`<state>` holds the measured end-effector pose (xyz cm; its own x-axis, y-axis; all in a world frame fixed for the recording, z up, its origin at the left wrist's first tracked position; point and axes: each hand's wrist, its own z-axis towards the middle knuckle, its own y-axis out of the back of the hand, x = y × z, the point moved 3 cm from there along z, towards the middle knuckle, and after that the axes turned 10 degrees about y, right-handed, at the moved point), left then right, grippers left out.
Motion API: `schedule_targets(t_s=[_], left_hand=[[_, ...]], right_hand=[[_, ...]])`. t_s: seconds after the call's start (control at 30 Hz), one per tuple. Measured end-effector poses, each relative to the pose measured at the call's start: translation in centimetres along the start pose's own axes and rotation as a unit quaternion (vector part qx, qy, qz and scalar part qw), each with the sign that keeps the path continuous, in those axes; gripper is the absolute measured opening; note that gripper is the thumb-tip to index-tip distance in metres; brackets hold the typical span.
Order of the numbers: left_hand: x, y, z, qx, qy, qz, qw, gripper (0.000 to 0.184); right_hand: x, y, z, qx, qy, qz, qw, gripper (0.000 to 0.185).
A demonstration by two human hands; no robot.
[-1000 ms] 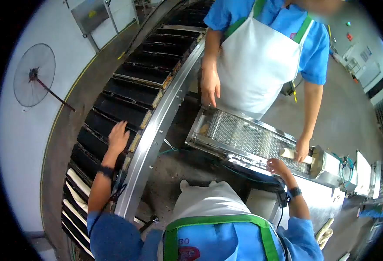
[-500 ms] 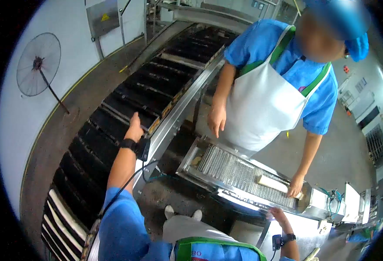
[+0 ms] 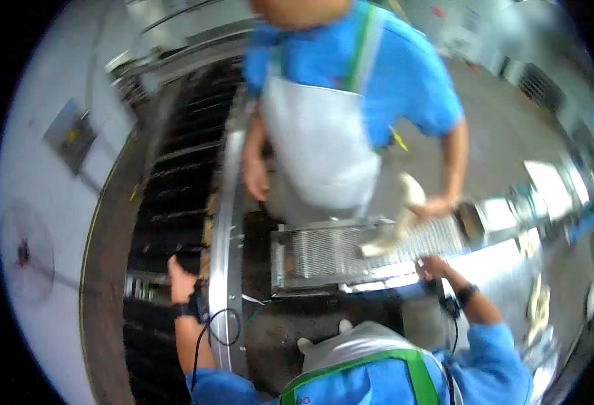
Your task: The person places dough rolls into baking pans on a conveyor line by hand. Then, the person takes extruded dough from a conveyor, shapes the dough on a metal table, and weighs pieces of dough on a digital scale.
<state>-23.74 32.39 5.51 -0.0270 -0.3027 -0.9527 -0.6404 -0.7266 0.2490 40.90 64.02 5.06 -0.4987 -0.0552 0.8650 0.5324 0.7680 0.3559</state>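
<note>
My left hand (image 3: 182, 281) is over the dark slatted conveyor (image 3: 175, 196), beside its metal side rail; it looks empty, fingers apart. At the near edge of the small mesh conveyor (image 3: 331, 248) is my right hand (image 3: 433, 268), its fingers curled and blurred, so whether they hold anything is unclear. Across from me, a co-worker's hand (image 3: 435, 208) grips a long pale dough piece (image 3: 403, 226), which bends above the mesh. The co-worker's other hand (image 3: 256, 179) hangs near the rail.
A co-worker in a white apron (image 3: 317, 142) stands behind the mesh conveyor. More pale dough pieces (image 3: 538, 310) lie at the lower right. A round fan (image 3: 23, 253) is by the left wall. Black cables run from both my wrists.
The view has turned. The co-worker's hand has raised the dough piece off the mesh, where it lay flat before. My left hand stays over the slatted conveyor, my right by the mesh edge.
</note>
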Motion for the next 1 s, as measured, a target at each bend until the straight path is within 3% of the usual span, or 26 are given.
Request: schedule_targets(t_s=[0.03, 0.07, 0.1, 0.13, 0.17, 0.3, 0.43, 0.5, 0.53, 0.57, 0.6, 0.63, 0.67, 0.7, 0.73, 0.77, 0.8, 0.83, 0.9, 0.93, 0.97, 1.0], left_hand=[[-0.1, -1.4, 1.2, 0.054, 0.019, -0.086, 0.995, 0.064], [-0.2, -2.8, 2.3, 0.103, 0.046, -0.169, 0.979, 0.063], [-0.6, -3.4, 2.1, 0.077, 0.128, -0.251, 0.956, 0.061], [-1.4, -4.7, 2.3, 0.044, 0.189, -0.295, 0.936, 0.059], [-2.3, -5.8, 2.8, 0.019, 0.227, -0.313, 0.922, 0.058], [-3.0, -7.5, 3.2, -0.045, 0.278, -0.317, 0.906, 0.052], [-2.9, -7.1, 2.5, -0.057, 0.303, -0.326, 0.893, 0.05], [-2.8, -7.2, 3.9, -0.022, 0.321, -0.308, 0.895, 0.049], [-4.2, -6.3, 1.8, -0.006, 0.225, -0.139, 0.964, 0.051], [-7.0, -6.4, -1.3, -0.028, 0.123, 0.037, 0.991, 0.054], [-10.0, -7.8, -4.2, -0.078, 0.026, 0.342, 0.936, 0.065], [-9.7, -5.9, -4.6, -0.141, 0.039, 0.309, 0.94, 0.065], [-6.6, -4.6, -3.7, -0.152, 0.187, -0.008, 0.971, 0.06], [-4.0, -3.4, -3.6, -0.134, 0.201, -0.078, 0.967, 0.058], [-2.0, -2.5, -3.4, -0.119, 0.217, -0.147, 0.958, 0.056], [-3.7, -3.3, -5.3, -0.135, 0.232, -0.09, 0.959, 0.057], [-5.7, -4.2, -7.3, -0.149, 0.249, -0.034, 0.956, 0.059], [-10.4, -6.4, -9.6, -0.18, 0.341, -0.107, 0.916, 0.061], [-7.0, -5.1, -8.3, -0.187, 0.306, -0.114, 0.926, 0.06], [-6.1, -4.7, -7.4, -0.179, 0.268, -0.107, 0.941, 0.06], [-6.3, -4.7, -7.6, -0.182, 0.267, -0.111, 0.94, 0.06], [-6.5, -4.7, -8.0, -0.193, 0.29, -0.161, 0.923, 0.058]], right_hand=[[-7.0, 2.1, 2.5, 0.046, 0.087, -0.154, 0.983, 0.009], [-5.3, 2.8, 3.1, 0.007, 0.132, -0.268, 0.954, 0.01], [-3.2, 3.4, 3.5, -0.042, 0.163, -0.382, 0.909, 0.011], [-3.1, 4.7, 3.5, -0.027, 0.065, -0.218, 0.973, 0.013], [-1.6, 5.3, 2.8, -0.022, -0.054, -0.221, 0.973, 0.014], [-2.6, 6.7, 1.2, -0.072, -0.061, -0.094, 0.991, 0.027], [-6.1, 7.5, 1.5, -0.091, -0.074, -0.133, 0.984, 0.029], [-4.5, 7.5, -0.5, -0.092, -0.143, -0.143, 0.975, 0.031], [-5.5, 8.3, -0.1, -0.104, -0.105, -0.173, 0.974, 0.031], [-7.0, 8.4, -0.7, -0.121, -0.069, -0.201, 0.97, 0.031], [-8.4, 8.7, -1.2, -0.136, -0.03, -0.225, 0.964, 0.032], [-9.7, 9.6, -1.7, -0.15, 0.003, -0.252, 0.956, 0.032], [-10.4, 10.0, -2.1, -0.171, 0.017, -0.267, 0.948, 0.032], [-11.3, 10.7, -2.3, -0.192, 0.017, -0.279, 0.941, 0.033], [-10.1, 10.0, -4.4, -0.207, -0.119, -0.122, 0.963, 0.032], [-10.0, 10.7, -4.9, -0.259, -0.091, -0.182, 0.944, 0.03], [-11.4, 11.9, -4.7, -0.251, -0.135, -0.13, 0.95, 0.031], [-12.6, 13.2, -4.5, -0.243, -0.179, -0.081, 0.95, 0.034], [-25.3, 17.4, -1.1, -0.333, -0.073, -0.022, 0.94, 0.02], [-19.9, 16.3, -1.5, -0.367, -0.039, 0.033, 0.929, 0.018], [-19.5, 16.2, -1.1, -0.416, -0.044, 0.049, 0.907, 0.02], [-23.9, 17.9, 0.4, -0.416, -0.086, 0.041, 0.904, 0.022]])
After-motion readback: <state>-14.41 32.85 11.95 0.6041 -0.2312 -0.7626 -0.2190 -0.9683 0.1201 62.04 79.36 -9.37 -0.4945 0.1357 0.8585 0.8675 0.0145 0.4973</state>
